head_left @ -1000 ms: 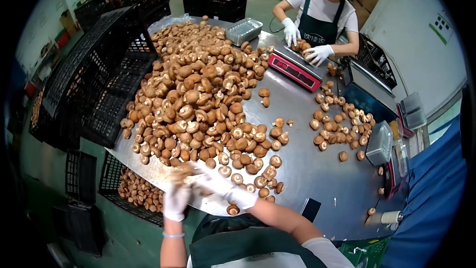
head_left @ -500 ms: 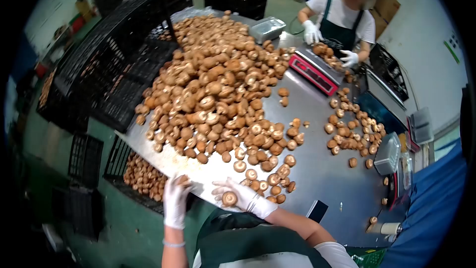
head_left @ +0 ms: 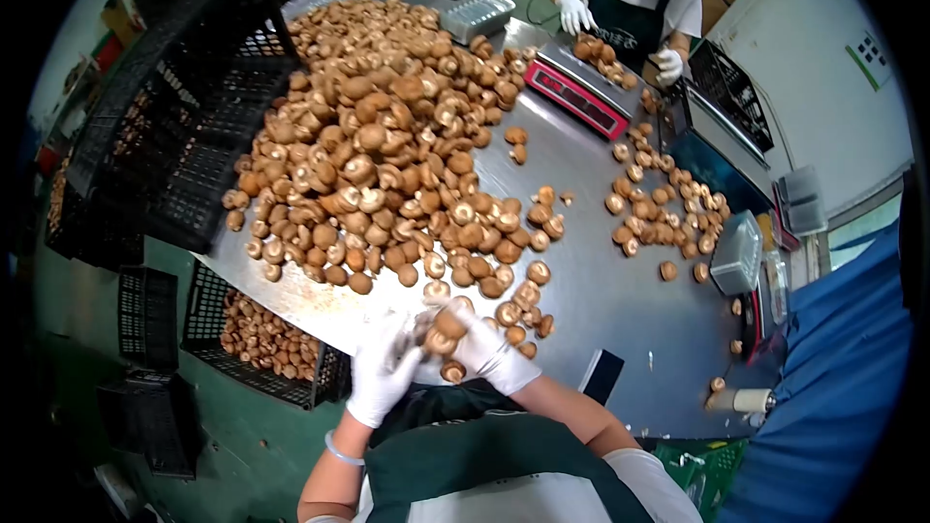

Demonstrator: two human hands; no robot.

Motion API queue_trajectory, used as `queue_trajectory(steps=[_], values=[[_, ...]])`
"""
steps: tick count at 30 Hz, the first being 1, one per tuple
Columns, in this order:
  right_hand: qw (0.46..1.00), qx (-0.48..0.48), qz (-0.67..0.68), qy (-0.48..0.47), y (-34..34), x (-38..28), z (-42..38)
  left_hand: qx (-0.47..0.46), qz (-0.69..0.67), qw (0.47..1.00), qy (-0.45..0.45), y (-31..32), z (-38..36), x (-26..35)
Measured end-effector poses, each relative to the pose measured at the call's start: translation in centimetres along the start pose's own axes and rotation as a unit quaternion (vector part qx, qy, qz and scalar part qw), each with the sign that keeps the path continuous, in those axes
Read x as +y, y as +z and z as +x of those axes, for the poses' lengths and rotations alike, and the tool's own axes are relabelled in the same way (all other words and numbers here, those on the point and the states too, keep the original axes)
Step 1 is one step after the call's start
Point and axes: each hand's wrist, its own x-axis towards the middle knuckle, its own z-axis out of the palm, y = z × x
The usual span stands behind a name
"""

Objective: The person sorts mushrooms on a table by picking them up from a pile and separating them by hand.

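Several brown mushrooms (head_left: 446, 326) are clustered at my right hand (head_left: 481, 349), white-gloved and closed around them, over the table's near edge. Beside it on the left is my left hand (head_left: 381, 373), also gloved, its fingers smeared by motion close to the same mushrooms; its grip does not show. A large heap of mushrooms (head_left: 378, 155) covers the metal table (head_left: 591, 300) in front of both hands. A loose mushroom (head_left: 452, 371) lies just below my right hand. To the lower left, a black crate (head_left: 329, 373) holds more mushrooms.
Across the table a co-worker (head_left: 630, 10) in white gloves handles mushrooms on a red-edged scale (head_left: 576, 97). A black crate (head_left: 194, 145) stands tilted left of the heap. A phone (head_left: 602, 376), clear plastic trays (head_left: 737, 252) and a second mushroom group (head_left: 668, 218) are on the right.
My left hand has moved right, from above the lower-left crate to beside my right hand. My right hand has risen slightly and now holds more than one mushroom. The view has shifted.
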Motion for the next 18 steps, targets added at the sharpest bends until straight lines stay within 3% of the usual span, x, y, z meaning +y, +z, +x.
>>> queue_trajectory(steps=[2, 3, 5, 7, 10, 11, 14, 16, 18], values=[[0.995, 0.019, -0.015, -0.092, -1.8, -2.7, -1.4, 0.022, 0.065, 0.998, 0.007, -0.7, 0.0, -1.3], [0.991, -0.035, -0.038, -0.121, -3.5, -4.6, -2.8, 0.006, 0.058, 0.998, -0.01, -0.9, -0.6, -2.2], [0.979, 0.048, -0.065, -0.188, -4.2, -7.1, -5.3, -0.006, 0.032, 0.999, -0.04, -0.7, -1.5, -3.1], [0.933, 0.165, -0.273, -0.164, -5.0, -9.2, -8.2, -0.042, 0.037, 0.998, -0.043, -0.1, -2.1, -3.6], [0.849, 0.205, -0.469, -0.129, -4.6, -8.8, -10.1, -0.114, 0.04, 0.992, -0.025, 2.6, -3.2, -5.5], [0.709, 0.146, -0.664, -0.186, -4.1, -8.5, -10.5, -0.137, 0.032, 0.99, -0.01, 3.7, -3.3, -6.2], [0.488, 0.09, -0.856, -0.144, -4.5, -5.5, -10.8, -0.165, 0.052, 0.984, 0.039, 6.9, -2.8, -6.5], [0.471, 0.046, -0.872, -0.125, -5.6, -3.8, -10.6, -0.178, 0.058, 0.981, 0.05, 7.9, -2.2, -5.6], [0.397, 0.055, -0.915, -0.05, -5.4, -2.4, -10.6, -0.203, 0.059, 0.977, 0.039, 8.7, -1.9, -5.3]])
